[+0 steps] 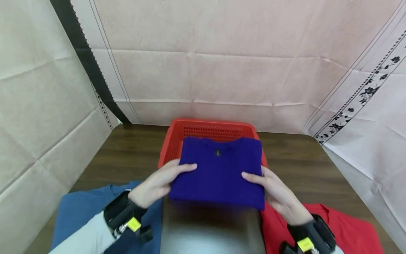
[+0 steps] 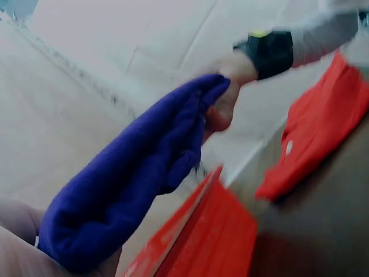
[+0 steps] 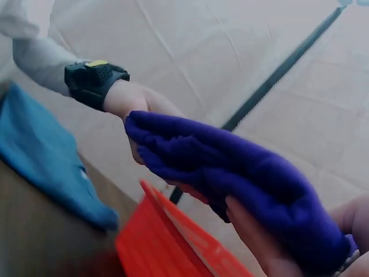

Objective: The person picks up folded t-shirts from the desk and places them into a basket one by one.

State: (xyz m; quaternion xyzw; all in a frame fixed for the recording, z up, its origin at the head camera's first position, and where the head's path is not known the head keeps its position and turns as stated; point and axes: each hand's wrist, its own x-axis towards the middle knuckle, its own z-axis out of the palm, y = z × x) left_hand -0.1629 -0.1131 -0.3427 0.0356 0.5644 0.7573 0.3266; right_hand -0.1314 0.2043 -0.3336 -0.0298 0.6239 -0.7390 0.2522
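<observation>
A folded dark-blue T-shirt, collar and small label facing up, is held level between two hands. At its left side my left hand grips the edge, thumb on top and fingers underneath. My right hand holds the opposite edge the same way. Both wrist views show the thick folded layers pinched at each end, raised above the red basket. In the head view the shirt overlaps the near part of that basket and hides it.
Left of me lies a blue T-shirt, partly under my forearm; a red T-shirt lies on the right. A shiny dark board is between them on the wooden table. Pale cloth walls enclose the back and sides.
</observation>
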